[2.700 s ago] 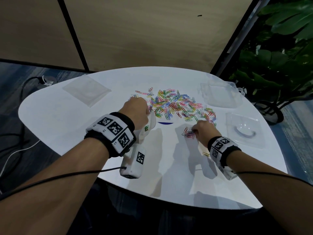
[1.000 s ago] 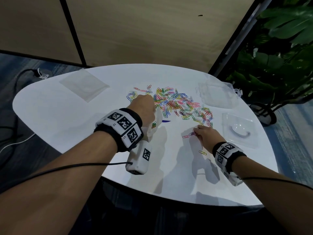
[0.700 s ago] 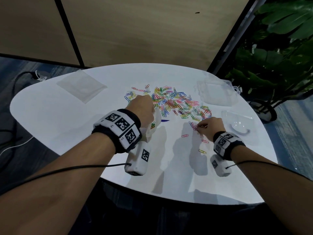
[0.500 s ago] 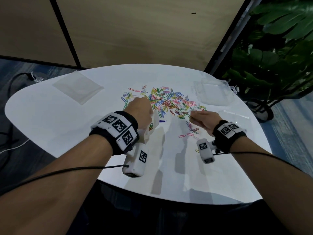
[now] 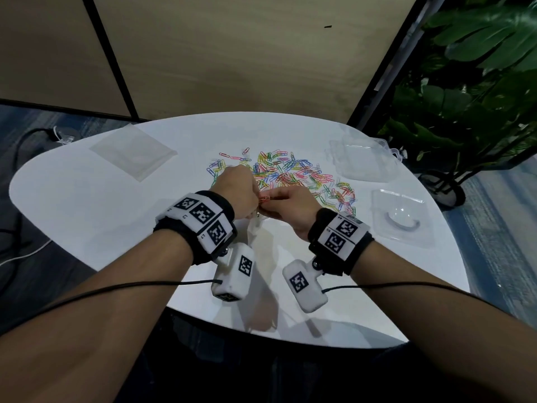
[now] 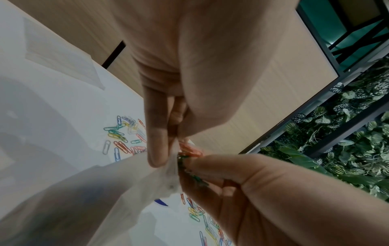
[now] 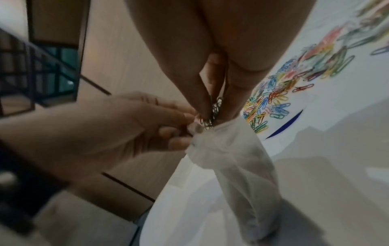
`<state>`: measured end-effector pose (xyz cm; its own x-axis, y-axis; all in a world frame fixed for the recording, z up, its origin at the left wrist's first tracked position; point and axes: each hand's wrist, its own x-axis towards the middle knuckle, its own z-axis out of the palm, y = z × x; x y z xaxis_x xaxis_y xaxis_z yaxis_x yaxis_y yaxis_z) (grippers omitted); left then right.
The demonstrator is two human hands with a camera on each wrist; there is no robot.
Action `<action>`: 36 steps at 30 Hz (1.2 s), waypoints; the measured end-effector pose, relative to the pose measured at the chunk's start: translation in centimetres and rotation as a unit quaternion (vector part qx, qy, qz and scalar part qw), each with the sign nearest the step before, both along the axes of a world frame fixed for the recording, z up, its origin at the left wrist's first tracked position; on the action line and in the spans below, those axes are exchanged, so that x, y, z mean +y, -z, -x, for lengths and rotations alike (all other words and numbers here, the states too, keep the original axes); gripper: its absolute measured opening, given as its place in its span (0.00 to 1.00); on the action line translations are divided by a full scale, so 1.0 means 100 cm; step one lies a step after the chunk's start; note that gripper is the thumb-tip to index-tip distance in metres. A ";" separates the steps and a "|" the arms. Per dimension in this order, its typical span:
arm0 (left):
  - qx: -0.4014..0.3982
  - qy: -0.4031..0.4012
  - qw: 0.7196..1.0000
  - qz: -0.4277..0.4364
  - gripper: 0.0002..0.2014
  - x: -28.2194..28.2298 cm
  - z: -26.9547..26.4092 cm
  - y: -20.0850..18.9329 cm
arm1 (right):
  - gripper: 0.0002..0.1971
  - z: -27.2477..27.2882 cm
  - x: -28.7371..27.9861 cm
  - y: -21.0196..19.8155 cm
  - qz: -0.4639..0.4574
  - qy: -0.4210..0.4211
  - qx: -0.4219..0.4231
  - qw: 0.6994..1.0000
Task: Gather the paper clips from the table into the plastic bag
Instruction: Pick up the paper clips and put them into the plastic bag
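Several coloured paper clips (image 5: 293,173) lie in a loose pile in the middle of the white table (image 5: 87,205). My left hand (image 5: 252,205) pinches the rim of a thin translucent plastic bag (image 5: 255,232), which hangs down from it just above the table. My right hand (image 5: 268,202) pinches a small bunch of clips (image 5: 263,198) right at the bag's mouth. In the left wrist view the bag (image 6: 101,196) hangs from my left hand (image 6: 170,148). In the right wrist view the bunch of clips (image 7: 215,111) sits between the fingertips (image 7: 203,106) above the bag (image 7: 233,159).
A flat clear plastic bag (image 5: 133,152) lies at the back left. A clear plastic box (image 5: 363,162) and a clear lid (image 5: 402,219) sit at the right. A leafy plant (image 5: 470,77) stands beyond the table's right edge. A blue mark (image 7: 284,126) is on the table by the pile.
My right hand gathered clips on the table, lifted off it and moved left to the bag's mouth. My left hand stayed in place holding the bag.
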<state>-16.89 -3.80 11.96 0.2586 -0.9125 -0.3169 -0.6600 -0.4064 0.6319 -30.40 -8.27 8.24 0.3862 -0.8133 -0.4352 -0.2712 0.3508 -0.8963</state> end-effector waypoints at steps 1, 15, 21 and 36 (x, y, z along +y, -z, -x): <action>0.003 0.000 1.000 0.000 0.12 0.000 0.000 0.000 | 0.07 -0.001 0.001 0.002 0.045 -0.013 0.042 0.998; -0.018 0.017 1.000 -0.001 0.11 0.004 -0.002 0.000 | 0.23 -0.001 0.012 -0.012 0.308 -0.362 0.309 0.824; -0.014 0.031 0.999 -0.012 0.12 -0.002 0.000 -0.004 | 0.15 0.052 -0.009 -0.017 0.249 -0.095 0.157 0.951; -0.046 0.040 0.998 -0.026 0.13 0.003 -0.004 -0.009 | 0.48 0.106 -0.028 0.061 0.093 -0.025 0.465 0.880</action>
